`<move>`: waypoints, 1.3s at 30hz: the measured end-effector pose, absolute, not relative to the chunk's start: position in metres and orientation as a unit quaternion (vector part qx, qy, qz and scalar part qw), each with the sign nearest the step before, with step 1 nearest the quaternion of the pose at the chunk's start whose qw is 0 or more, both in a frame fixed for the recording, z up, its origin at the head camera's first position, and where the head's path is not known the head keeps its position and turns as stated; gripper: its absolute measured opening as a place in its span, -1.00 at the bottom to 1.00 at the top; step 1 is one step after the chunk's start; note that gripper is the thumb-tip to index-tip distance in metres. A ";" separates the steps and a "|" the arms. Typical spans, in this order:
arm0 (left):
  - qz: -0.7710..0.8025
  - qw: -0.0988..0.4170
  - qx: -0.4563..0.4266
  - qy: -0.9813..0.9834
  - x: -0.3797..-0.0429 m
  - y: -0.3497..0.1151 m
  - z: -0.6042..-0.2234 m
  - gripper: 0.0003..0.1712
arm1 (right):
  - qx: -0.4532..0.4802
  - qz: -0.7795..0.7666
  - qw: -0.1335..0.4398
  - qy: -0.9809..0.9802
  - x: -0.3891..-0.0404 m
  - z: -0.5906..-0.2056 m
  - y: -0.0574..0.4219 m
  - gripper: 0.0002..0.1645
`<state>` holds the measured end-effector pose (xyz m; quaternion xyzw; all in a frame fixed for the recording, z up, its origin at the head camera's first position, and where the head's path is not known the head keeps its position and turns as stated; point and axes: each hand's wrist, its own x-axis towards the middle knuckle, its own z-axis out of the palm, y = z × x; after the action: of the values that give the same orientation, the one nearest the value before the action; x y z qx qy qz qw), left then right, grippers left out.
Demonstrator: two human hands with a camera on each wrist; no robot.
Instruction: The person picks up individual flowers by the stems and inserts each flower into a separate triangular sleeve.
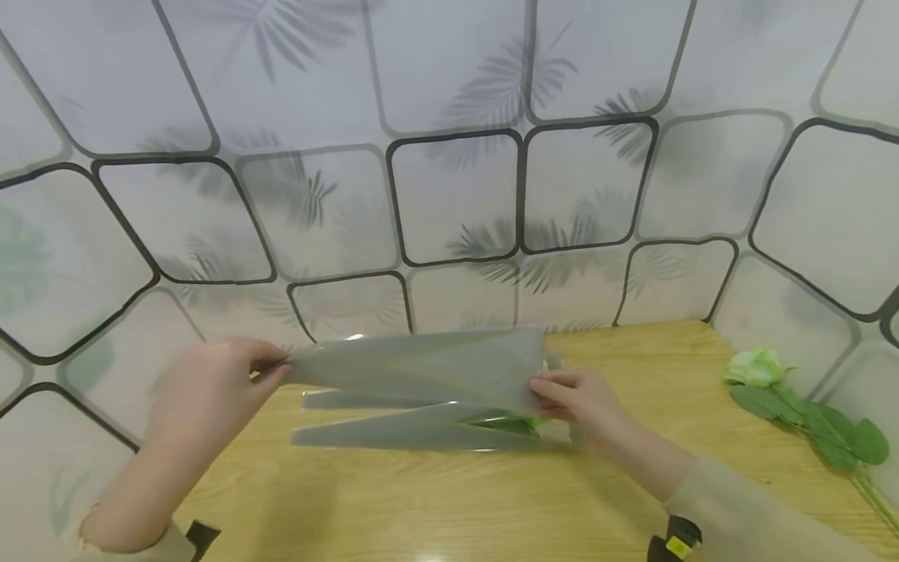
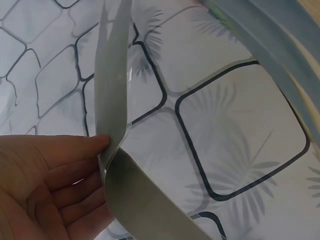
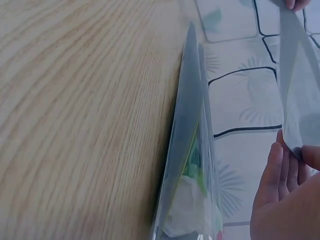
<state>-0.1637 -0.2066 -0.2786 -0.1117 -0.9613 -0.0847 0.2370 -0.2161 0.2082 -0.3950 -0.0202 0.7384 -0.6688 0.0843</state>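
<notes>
A grey translucent plastic flower sleeve (image 1: 435, 361) is stretched lengthwise between both hands, above the table. My left hand (image 1: 211, 386) pinches its narrow end between thumb and fingers; in the left wrist view the film (image 2: 112, 95) folds at that grip. At the wider end, my right hand (image 1: 583, 402) pinches the edge, thumb in front. Below lies a second grey wrapping (image 1: 393, 433) on the table, partly covered by the raised sleeve. Inside this wrapping the right wrist view shows a whitish rose (image 3: 184, 207) with green leaves.
A loose pale green rose (image 1: 755, 367) with leaves and a stem lies on the right side of the wood-grain table (image 1: 421, 499). Patterned wall covering (image 1: 456, 195) rises behind the table and along both sides.
</notes>
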 end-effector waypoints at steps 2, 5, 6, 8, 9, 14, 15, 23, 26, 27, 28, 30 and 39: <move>-0.073 0.240 -0.114 -0.961 -0.165 -0.204 -0.287 -0.86 | -0.021 -0.653 0.084 0.752 -0.213 -0.392 0.213 -0.65; -0.067 0.226 -0.120 -0.964 -0.167 -0.199 -0.298 -0.89 | -0.024 -0.635 0.089 0.767 -0.209 -0.391 0.221 -0.65; -0.067 0.219 -0.119 -0.966 -0.167 -0.197 -0.302 -0.90 | -0.022 -0.631 0.092 0.770 -0.207 -0.391 0.223 -0.65; -0.062 0.208 -0.121 -0.969 -0.170 -0.194 -0.310 -0.91 | -0.019 -0.626 0.096 0.773 -0.205 -0.391 0.228 -0.64; -0.062 0.203 -0.121 -0.970 -0.171 -0.193 -0.314 -0.91 | -0.019 -0.624 0.099 0.775 -0.203 -0.391 0.231 -0.65; -0.057 0.177 -0.121 -0.975 -0.172 -0.188 -0.333 -0.94 | -0.023 -0.627 0.131 0.768 -0.195 -0.394 0.242 -0.74; -0.054 0.169 -0.121 -0.977 -0.171 -0.187 -0.337 -0.93 | -0.028 -0.625 0.139 0.767 -0.193 -0.395 0.245 -0.75; -0.041 0.113 -0.126 -0.985 -0.168 -0.181 -0.369 -0.91 | -0.040 -0.612 0.178 0.769 -0.178 -0.410 0.258 -0.71; -0.037 0.107 -0.133 -0.985 -0.168 -0.179 -0.384 -0.75 | -0.051 -0.609 0.185 0.770 -0.173 -0.417 0.260 -0.72; -0.038 0.104 -0.133 -0.985 -0.168 -0.179 -0.389 -0.68 | -0.054 -0.607 0.185 0.771 -0.172 -0.419 0.260 -0.72; -0.037 0.105 -0.132 -0.985 -0.168 -0.178 -0.394 -0.62 | -0.051 -0.605 0.186 0.773 -0.170 -0.421 0.260 -0.72; -0.036 0.105 -0.131 -0.985 -0.168 -0.177 -0.401 -0.53 | -0.042 -0.602 0.186 0.775 -0.169 -0.423 0.260 -0.77; -0.025 0.084 -0.137 -0.987 -0.172 -0.168 -0.423 -0.56 | -0.021 -0.598 0.199 0.776 -0.166 -0.431 0.256 -0.66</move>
<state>-0.1721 -0.1684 -0.4225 -0.1368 -0.9867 -0.0249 0.0839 -0.1660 0.2559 -0.4313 -0.0207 0.7760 -0.5982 0.1989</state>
